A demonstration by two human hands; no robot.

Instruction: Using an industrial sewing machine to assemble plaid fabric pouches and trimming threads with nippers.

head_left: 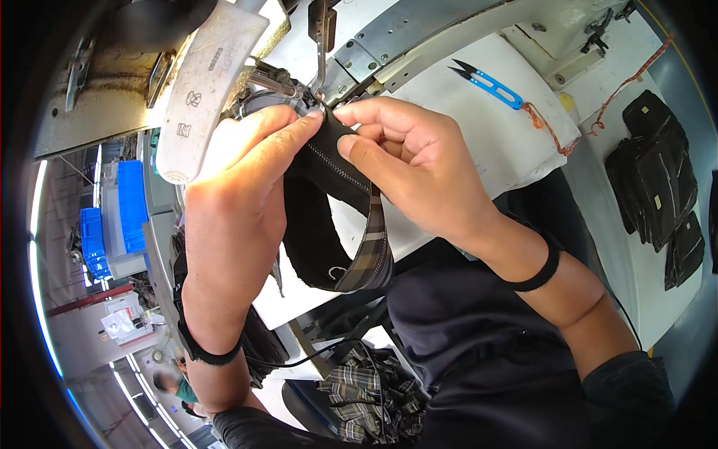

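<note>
A dark fabric band with a plaid outer side and a line of stitching loops down from the sewing machine's needle area. My left hand presses the band's upper end with thumb and forefinger, close beside the presser foot. On the band's right edge, my right hand pinches the cloth between thumb and curled fingers. Both hands are closed on the same band, a short way apart. The fingertips of my left hand partly cover the spot under the needle.
Blue thread snips tied to an orange cord lie on the white padded surface at the right. Dark cut pieces are stacked farther right. Plaid cloth is heaped below. A white machine cover stands at upper left; blue bins are beyond.
</note>
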